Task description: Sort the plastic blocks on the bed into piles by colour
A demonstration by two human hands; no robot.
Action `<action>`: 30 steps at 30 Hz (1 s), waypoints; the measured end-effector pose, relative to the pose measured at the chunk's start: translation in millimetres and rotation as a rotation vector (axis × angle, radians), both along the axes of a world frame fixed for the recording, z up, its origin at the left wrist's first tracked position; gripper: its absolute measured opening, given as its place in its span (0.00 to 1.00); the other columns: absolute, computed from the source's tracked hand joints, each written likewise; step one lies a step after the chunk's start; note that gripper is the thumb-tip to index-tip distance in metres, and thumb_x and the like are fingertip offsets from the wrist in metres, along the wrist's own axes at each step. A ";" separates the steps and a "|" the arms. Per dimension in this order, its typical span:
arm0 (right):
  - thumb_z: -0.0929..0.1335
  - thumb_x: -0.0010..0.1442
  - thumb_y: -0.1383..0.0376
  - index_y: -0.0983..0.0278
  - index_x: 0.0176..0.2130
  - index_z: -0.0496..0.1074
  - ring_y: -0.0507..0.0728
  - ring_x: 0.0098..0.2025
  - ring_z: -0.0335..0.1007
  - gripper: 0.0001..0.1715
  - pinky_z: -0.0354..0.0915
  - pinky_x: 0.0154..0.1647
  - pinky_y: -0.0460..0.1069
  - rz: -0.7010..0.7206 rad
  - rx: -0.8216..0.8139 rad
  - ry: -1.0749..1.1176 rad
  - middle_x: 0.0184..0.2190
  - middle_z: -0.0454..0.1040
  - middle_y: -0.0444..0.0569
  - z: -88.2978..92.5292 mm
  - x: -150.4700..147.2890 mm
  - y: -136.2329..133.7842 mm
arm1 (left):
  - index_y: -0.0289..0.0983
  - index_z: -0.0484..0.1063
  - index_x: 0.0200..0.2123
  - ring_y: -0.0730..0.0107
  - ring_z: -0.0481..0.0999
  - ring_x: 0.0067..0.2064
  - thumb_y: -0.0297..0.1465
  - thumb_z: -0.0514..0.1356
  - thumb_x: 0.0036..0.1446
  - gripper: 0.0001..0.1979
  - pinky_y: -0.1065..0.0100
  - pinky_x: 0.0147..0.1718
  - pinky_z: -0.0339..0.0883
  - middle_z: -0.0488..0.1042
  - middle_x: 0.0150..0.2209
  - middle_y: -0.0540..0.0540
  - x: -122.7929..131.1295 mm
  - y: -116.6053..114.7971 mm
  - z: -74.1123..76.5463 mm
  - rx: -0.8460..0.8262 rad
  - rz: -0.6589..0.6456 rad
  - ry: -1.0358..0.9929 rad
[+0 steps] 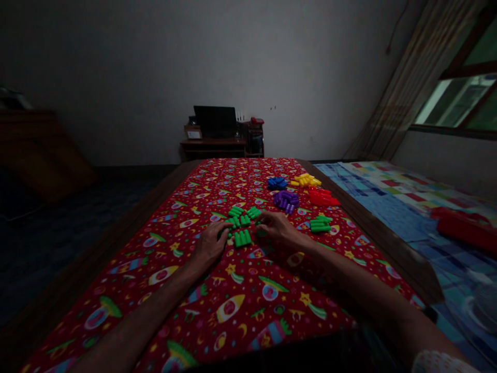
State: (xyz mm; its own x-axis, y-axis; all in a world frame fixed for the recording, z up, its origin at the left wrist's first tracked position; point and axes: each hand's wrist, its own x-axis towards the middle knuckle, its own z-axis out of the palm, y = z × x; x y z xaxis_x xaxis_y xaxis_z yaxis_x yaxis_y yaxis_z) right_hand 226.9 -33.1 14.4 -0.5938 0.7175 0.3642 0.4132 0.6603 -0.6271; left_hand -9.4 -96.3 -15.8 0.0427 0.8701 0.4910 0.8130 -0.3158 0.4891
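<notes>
Small green bullet-shaped plastic pieces (243,239) lie in short rows on the red patterned cloth, in the middle of the view. My left hand (212,242) rests at the left side of these rows, thumb and fingers closed around a green piece at their edge. On the other side, my right hand (278,228) hovers low with curled fingers pinched together; a bit of green shows at the fingertips, mostly hidden by the hand. Further right lies a separate green group (320,224).
Beyond my right hand lie piles of purple pieces (286,201), blue pieces (277,183), yellow pieces (306,180) and red pieces (322,197). The red cloth (155,274) covers a long table. A bed (388,207) stands along the right, a desk with a monitor (215,122) at the far wall.
</notes>
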 end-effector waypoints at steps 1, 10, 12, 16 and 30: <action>0.67 0.57 0.67 0.66 0.38 0.75 0.51 0.29 0.68 0.09 0.59 0.30 0.44 -0.030 0.040 -0.009 0.30 0.76 0.47 1.5 14.3 0.6 | 0.38 0.74 0.40 0.58 0.76 0.47 0.35 0.49 0.58 0.16 0.56 0.50 0.69 0.78 0.44 0.41 -0.8 0.5 -1.2 0.008 -0.004 0.015; 0.65 0.56 0.60 0.65 0.32 0.77 0.54 0.29 0.72 0.13 0.62 0.30 0.46 -0.454 0.166 -0.055 0.29 0.79 0.49 14.6 129.8 2.8 | 0.36 0.69 0.48 0.54 0.74 0.49 0.40 0.55 0.54 0.21 0.54 0.50 0.68 0.75 0.46 0.38 -13.9 3.1 -7.2 -0.034 0.047 0.102; 0.66 0.55 0.59 0.65 0.30 0.77 0.55 0.28 0.72 0.14 0.63 0.31 0.47 -0.545 0.148 0.027 0.28 0.79 0.49 17.6 137.7 9.6 | 0.36 0.69 0.49 0.54 0.74 0.48 0.42 0.57 0.52 0.23 0.54 0.50 0.68 0.75 0.46 0.39 -16.0 3.6 -6.9 -0.050 0.033 0.109; 0.66 0.52 0.58 0.66 0.28 0.78 0.55 0.27 0.72 0.16 0.63 0.28 0.47 -0.622 0.086 0.085 0.26 0.79 0.50 16.6 139.2 26.9 | 0.38 0.70 0.48 0.53 0.75 0.48 0.43 0.59 0.49 0.24 0.56 0.49 0.69 0.76 0.47 0.40 -18.2 4.0 -3.4 -0.063 0.013 0.104; 0.65 0.58 0.59 0.67 0.29 0.77 0.53 0.26 0.70 0.17 0.61 0.28 0.46 -0.514 0.160 0.035 0.25 0.77 0.49 27.4 104.1 9.1 | 0.36 0.70 0.50 0.56 0.79 0.43 0.54 0.60 0.49 0.33 0.57 0.40 0.75 0.77 0.47 0.40 -3.8 -8.7 27.9 -0.257 -0.062 -0.540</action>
